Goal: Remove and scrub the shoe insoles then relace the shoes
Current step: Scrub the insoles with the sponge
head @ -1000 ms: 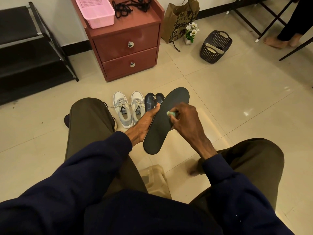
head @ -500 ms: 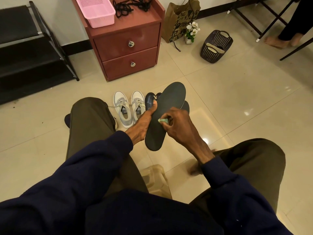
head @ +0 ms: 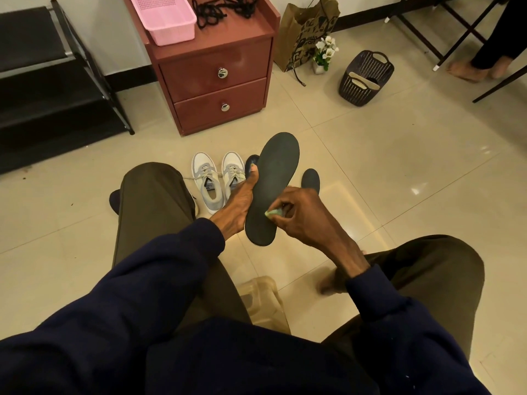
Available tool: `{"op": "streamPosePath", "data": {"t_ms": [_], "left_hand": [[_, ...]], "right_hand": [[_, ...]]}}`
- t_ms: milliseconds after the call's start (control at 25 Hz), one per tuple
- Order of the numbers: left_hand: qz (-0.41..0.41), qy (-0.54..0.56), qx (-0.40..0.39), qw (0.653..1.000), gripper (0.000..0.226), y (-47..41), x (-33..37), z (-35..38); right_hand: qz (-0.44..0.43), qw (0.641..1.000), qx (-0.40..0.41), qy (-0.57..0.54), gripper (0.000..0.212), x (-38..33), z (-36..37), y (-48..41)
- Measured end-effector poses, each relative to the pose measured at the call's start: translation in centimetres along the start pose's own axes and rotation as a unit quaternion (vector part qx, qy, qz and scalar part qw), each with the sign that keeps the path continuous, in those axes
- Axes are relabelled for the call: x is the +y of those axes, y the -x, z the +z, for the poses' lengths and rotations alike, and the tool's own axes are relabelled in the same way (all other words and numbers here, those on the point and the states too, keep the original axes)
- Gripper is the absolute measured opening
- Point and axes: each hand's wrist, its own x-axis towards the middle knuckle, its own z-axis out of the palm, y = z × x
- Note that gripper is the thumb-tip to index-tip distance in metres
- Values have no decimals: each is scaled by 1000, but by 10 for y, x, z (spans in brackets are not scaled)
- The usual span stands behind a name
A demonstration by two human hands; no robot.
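As you sit over tiled floor (head: 399,166) near a red cabinet (head: 199,89), your left hand (head: 236,206) grips the insole (head: 276,172), right hand (head: 305,215) pinching a sponge (head: 272,213) against it.

Open floor (head: 399,181) right of insole (head: 273,189); sneakers (head: 219,181) close left, cabinet (head: 216,81) beyond

A pink basket (head: 165,21) sits at the left edge of a red-brown drawer cabinet (head: 216,89). On the tiled floor (head: 399,166), a paper bag (head: 302,32), white flowers (head: 325,49) and a dark basket (head: 365,78) stand right of the cabinet, and a black rack (head: 42,89) stands left of it.
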Motion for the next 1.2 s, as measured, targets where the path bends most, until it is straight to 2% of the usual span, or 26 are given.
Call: {"op": "streamPosePath", "data": {"t_ms": [80,120,160,320,360,400,520,600,720,880,920,1200], "left_hand": [[-10,-3,-17,1000,44,1,1,1],[-13,-1,-20,1000,42,3,2,3],[-10,4,-25,1000,41,4,3,5],[9,30,-37,999,42,3,4,4],[11,21,-39,999,38,3,4,3],[16,7,-35,999,35,-1,2,-1],[31,-39,-19,999,40,-8,-3,-5],[51,-60,-1,997,43,-12,-6,-9],[71,-96,5,993,43,-17,-10,-11],[53,-137,-34,989,15,-12,-12,-6],[55,-149,-40,987,14,-10,-12,-5],[23,-188,-120,974,45,-9,-14,-6]], "right_hand": [[6,991,-119,-61,9,-4,1,1],[5,984,-157,-78,9,-5,0,2],[6,984,-158,-81,9,-3,-1,3],[34,999,28,-28,17,14,-7,1],[30,998,52,-34,18,16,-7,1],[25,997,51,-52,17,17,-6,1],[25,992,-30,-123,13,16,-7,2],[28,989,-29,-143,14,17,-8,2],[37,993,71,-81,17,22,-5,2],[36,987,144,-66,16,25,3,0],[31,985,159,-65,16,25,4,0],[49,947,310,-62,17,35,-11,-4]]}}
